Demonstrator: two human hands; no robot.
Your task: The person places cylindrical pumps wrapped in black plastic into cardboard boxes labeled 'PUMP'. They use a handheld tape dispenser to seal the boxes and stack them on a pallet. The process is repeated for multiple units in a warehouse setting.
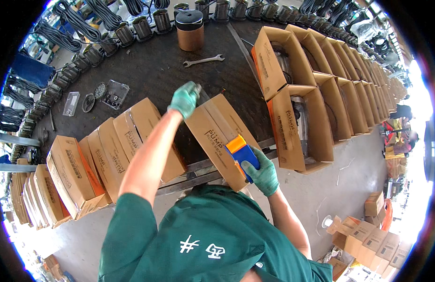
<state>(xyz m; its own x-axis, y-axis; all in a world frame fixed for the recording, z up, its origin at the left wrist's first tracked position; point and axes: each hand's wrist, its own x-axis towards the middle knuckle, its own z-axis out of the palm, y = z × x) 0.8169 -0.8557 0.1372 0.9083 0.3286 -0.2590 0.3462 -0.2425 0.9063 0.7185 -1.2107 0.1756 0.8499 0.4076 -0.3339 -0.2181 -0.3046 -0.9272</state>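
A closed brown cardboard carton (213, 129) lies in front of me at the table's near edge, with a strip along its top seam. My right hand (264, 175), in a green glove, is wrapped round a blue and orange tape dispenser (246, 160) over the carton's near right part. My left hand (185, 99), gloved too, is at the carton's far left corner. Its fingers are curled together, and anything between them is too small to make out.
Closed cartons (104, 150) stand in a row on the left. Open cartons (304, 127) holding metal pumps line the right. On the dark table (151, 70) lie a wrench (203, 61), a brown-and-black canister (189, 35) and a clear tray of small parts (115, 94). Metal cylinders (142, 27) edge its far side.
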